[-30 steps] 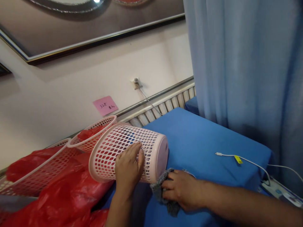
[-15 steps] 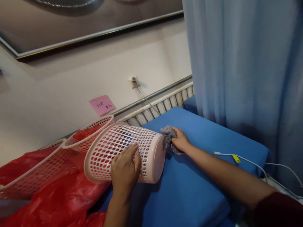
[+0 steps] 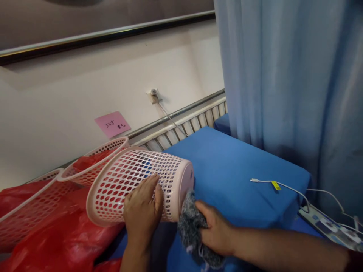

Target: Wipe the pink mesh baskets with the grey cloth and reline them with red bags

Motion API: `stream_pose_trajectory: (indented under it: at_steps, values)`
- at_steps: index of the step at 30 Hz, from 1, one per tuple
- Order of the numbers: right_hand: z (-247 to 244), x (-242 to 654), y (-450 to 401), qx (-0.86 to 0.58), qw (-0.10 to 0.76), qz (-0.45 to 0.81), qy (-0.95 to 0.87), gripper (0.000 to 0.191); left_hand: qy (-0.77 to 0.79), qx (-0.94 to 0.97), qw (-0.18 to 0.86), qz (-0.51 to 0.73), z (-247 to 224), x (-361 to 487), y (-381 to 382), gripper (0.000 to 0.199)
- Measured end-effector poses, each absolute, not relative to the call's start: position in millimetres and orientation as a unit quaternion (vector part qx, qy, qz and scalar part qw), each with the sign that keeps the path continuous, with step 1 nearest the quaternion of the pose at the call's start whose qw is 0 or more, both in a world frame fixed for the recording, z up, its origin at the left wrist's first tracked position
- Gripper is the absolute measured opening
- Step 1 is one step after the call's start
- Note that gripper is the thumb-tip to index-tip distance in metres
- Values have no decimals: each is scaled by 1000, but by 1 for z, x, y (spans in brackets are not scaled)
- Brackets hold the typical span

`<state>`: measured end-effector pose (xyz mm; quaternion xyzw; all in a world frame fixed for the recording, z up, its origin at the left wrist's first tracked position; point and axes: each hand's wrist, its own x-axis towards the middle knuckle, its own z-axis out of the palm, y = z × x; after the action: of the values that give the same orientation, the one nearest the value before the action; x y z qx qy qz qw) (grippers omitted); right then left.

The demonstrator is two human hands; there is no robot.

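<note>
A pink plastic basket (image 3: 172,170) with a lattice wall lies tipped on its side, its closed base facing right. My left hand (image 3: 143,206) holds it by the near side, with the fingers along the lattice and the thumb apart. My right hand (image 3: 215,228) grips a bunched grey fuzzy cloth (image 3: 188,219), which touches the lower edge of the basket's base. Part of the cloth hangs below the hand. The palm side of my left hand is hidden.
Two more pink baskets (image 3: 93,160) with red plastic bags (image 3: 62,230) stand at the left. A blue padded bed (image 3: 227,162) carries a white cable (image 3: 263,181). A power strip (image 3: 326,223) lies at the right, below a blue curtain (image 3: 269,75). Behind runs a radiator (image 3: 195,126).
My right hand has moved the cloth down and toward me, from the far edge of the base to its near lower edge. My left hand stays on the basket. The view has shifted slightly.
</note>
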<state>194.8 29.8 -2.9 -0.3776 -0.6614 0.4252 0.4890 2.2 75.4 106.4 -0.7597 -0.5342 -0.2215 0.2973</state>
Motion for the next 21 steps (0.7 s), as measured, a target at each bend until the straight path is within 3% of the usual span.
stream_pose_trajectory:
  at_steps: [3,5,7,9,13,16,21]
  values:
    - [12,203,55,-373,629,420,-537,34,-542,-755,296,-219,106,2,73,40]
    - [19,204,81,-388,675,358,-516,41,-549,-751,297,-216,106,2,71,39]
    - [17,199,101,-411,644,306,-569,51,-549,-751,301,-212,106,2,70,39]
    - [8,193,112,-468,543,301,-629,55,-549,-748,307,-210,105,2,70,40]
    - [-18,189,119,-564,379,355,-642,40,-556,-742,310,-211,101,0,70,40]
    - [-22,197,125,-585,361,363,-629,43,-553,-745,305,-215,99,-2,69,40]
    - [-7,200,125,-514,464,260,-673,84,-552,-747,300,-218,98,-2,70,41]
